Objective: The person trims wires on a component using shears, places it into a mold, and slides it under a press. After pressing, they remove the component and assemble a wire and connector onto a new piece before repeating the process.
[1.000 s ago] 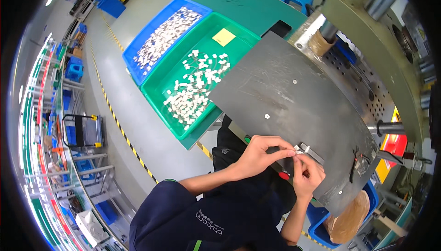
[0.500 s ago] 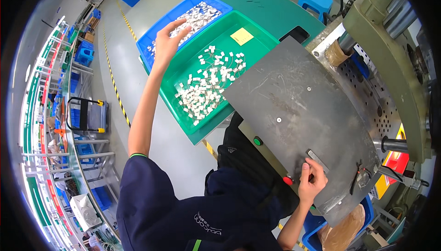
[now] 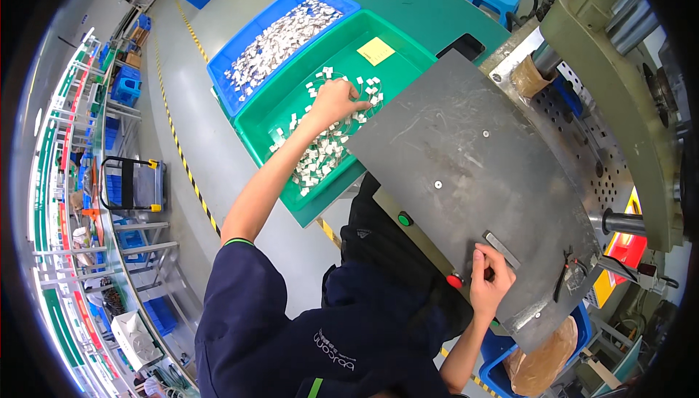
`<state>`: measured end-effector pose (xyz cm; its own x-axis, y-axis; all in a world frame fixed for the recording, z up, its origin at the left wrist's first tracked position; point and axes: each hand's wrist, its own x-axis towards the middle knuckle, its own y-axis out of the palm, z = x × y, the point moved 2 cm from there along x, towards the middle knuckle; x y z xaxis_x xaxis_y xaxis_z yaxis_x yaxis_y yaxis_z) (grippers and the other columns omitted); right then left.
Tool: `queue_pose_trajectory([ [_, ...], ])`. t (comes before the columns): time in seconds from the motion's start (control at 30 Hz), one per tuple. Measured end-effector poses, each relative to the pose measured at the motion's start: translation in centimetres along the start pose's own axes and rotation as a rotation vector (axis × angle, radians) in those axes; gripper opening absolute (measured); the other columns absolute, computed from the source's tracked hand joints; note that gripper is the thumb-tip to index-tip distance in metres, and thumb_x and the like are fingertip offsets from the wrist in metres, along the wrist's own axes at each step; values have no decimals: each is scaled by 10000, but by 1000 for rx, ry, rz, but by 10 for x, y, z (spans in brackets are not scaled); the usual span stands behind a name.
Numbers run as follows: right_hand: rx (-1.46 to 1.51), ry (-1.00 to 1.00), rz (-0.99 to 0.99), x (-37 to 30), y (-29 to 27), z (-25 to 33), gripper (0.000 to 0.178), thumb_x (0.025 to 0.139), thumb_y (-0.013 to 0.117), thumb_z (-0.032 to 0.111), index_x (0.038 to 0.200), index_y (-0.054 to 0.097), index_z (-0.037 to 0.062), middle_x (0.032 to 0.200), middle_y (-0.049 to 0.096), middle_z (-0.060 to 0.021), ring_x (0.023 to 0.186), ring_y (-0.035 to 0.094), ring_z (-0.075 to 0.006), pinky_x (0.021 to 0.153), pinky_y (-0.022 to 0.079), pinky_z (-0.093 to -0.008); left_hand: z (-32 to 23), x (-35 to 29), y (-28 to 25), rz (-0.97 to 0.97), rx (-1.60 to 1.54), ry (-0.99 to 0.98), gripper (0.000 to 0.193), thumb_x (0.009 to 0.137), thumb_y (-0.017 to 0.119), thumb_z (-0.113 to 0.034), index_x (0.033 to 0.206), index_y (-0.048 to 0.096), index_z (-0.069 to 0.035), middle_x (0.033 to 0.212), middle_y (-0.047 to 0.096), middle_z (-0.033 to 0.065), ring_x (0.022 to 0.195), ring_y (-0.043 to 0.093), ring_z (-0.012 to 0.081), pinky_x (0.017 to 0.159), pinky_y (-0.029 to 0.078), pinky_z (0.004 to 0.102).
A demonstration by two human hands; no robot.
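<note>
My left hand [image 3: 335,102] is low over the green tray [image 3: 284,209], among small white tabs with thin wires [image 3: 318,165]. A gap shows between its thumb and a finger, and I see nothing held there; the other fingers are partly hidden. My right hand [image 3: 491,281] is over the near part of a dark metal plate [image 3: 466,136], thumb and fingers curled together in a pinch. Whatever they hold, if anything, is too small to make out. Close beside those fingertips a short grey metal bar [image 3: 502,249] lies on the plate.
A blue tray [image 3: 220,78] full of small pale pieces adjoins the green one, which also holds a yellow note [image 3: 376,51]. Pliers [image 3: 562,276] lie on the plate; green [image 3: 405,218] and red [image 3: 455,281] buttons line its near side. A heavy press [image 3: 619,107] stands at right.
My left hand has moved from above the blue tray, down and right into the green tray. My right hand stays pinched beside the metal bar. The whole view has shifted slightly.
</note>
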<state>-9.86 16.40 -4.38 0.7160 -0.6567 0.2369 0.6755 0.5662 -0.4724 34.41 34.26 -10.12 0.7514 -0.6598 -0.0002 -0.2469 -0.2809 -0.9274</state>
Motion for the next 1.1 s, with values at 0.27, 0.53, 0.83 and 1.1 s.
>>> queue_pose_trajectory([
  [0.27, 9, 36, -9, 1, 1, 4, 70, 936, 736, -8, 983, 765, 35, 591, 440, 46, 538, 379, -36, 510, 284, -244, -3, -2, 3, -9, -132, -9, 294, 847, 836, -302, 901, 803, -14, 887, 758, 152, 861, 735, 283, 781, 559, 402],
  [0.53, 9, 35, 1, 1, 0, 2, 65, 935, 742, -2, 982, 768, 35, 583, 438, 48, 533, 368, -39, 508, 277, -250, -1, -6, -40, 22, -595, -208, 258, 896, 806, -218, 1011, 793, 12, 916, 790, 103, 843, 716, 141, 789, 546, 300],
  [0.83, 39, 62, 1, 2, 0, 1, 67, 934, 743, -5, 984, 772, 29, 588, 447, 46, 538, 378, -37, 509, 283, -248, 6, -11, -74, 70, -901, -241, 312, 936, 780, -138, 1202, 703, 4, 1000, 800, 77, 952, 708, 98, 851, 522, 257],
  [1.1, 47, 63, 2, 1, -1, 0, 69, 936, 742, -9, 985, 772, 28, 590, 461, 48, 536, 386, -31, 506, 286, -240, 4, -27, -72, 2, -870, -206, 315, 941, 777, -115, 1215, 687, 13, 1049, 796, 99, 958, 718, 115, 895, 546, 278],
])
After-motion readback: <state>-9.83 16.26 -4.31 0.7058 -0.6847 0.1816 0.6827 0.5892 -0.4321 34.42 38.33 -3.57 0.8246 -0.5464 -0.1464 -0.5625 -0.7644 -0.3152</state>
